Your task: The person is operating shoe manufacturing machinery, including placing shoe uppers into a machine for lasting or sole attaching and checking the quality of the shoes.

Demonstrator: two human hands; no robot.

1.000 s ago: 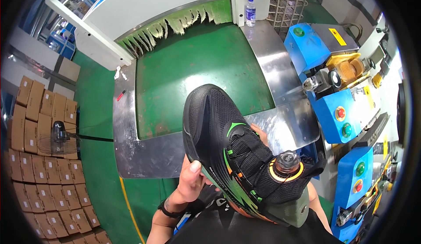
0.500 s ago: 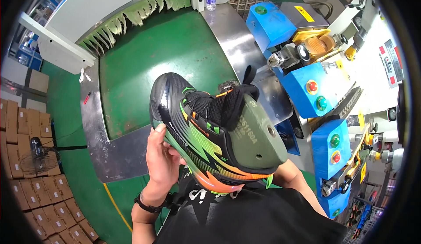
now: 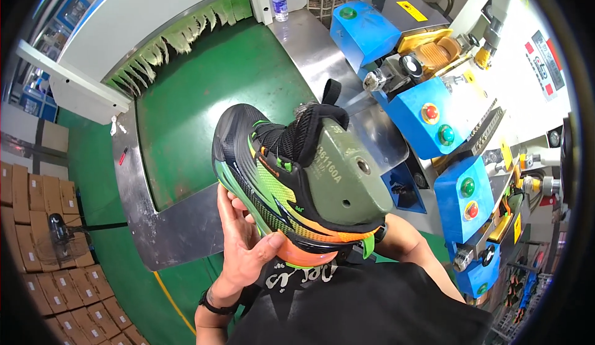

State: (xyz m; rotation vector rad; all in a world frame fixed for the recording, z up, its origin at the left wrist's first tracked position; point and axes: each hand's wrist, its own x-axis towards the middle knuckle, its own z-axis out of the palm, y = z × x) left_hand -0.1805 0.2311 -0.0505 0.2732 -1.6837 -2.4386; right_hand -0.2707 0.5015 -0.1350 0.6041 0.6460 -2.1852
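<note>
A black, green and orange sneaker [image 3: 276, 187] is held up in front of my chest, toe pointing to the far left. A dark green shoe last [image 3: 347, 181] fills its collar, and a black pull loop [image 3: 331, 92] sticks up behind the tongue. My left hand [image 3: 243, 240] grips the near side of the sole, thumb pressed on the orange heel part of the midsole and fingers reaching under it. My right forearm [image 3: 406, 243] runs up behind the heel; the sneaker hides the right hand and its fingers.
Beyond the sneaker lies a green conveyor belt [image 3: 186, 134] with a metal border and a fringed opening. A water bottle [image 3: 279, 2] stands at the back. On the right is a machine with blue button boxes [image 3: 421, 116]. Cartons [image 3: 62, 283] are stacked left, beside a fan [image 3: 59, 230].
My left thumb has moved from near the forefoot back to the heel part of the midsole. The sneaker has turned slightly and shifted a little left.
</note>
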